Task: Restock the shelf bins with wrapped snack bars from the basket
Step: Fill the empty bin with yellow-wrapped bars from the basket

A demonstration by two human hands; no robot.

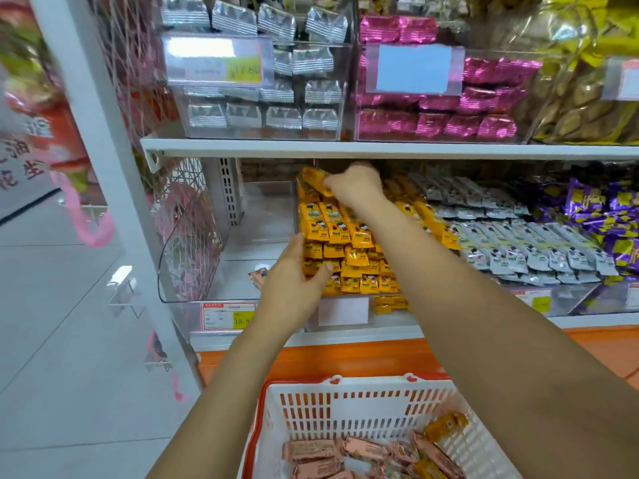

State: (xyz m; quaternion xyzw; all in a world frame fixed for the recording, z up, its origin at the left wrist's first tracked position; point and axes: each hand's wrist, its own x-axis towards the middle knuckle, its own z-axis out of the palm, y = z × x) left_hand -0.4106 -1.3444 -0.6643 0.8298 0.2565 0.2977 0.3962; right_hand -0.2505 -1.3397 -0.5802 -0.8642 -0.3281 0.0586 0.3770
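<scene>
Right hand (356, 190) reaches deep into bin (345, 324) on lower shelf, fingers curled, pinching a few yellow bars (313, 181) above back of stack. Left hand (294, 276) flat, fingers straight, pressed against front left of yellow stack (349, 257). Basket (345, 407) sits below both arms, holding pink bars (313, 451) plus a couple of yellow ones. Price tag (228, 316) beside left wrist reads 15.8. Upper tag (243, 71) reads 17.80. Wrapper print too small to read.
</scene>
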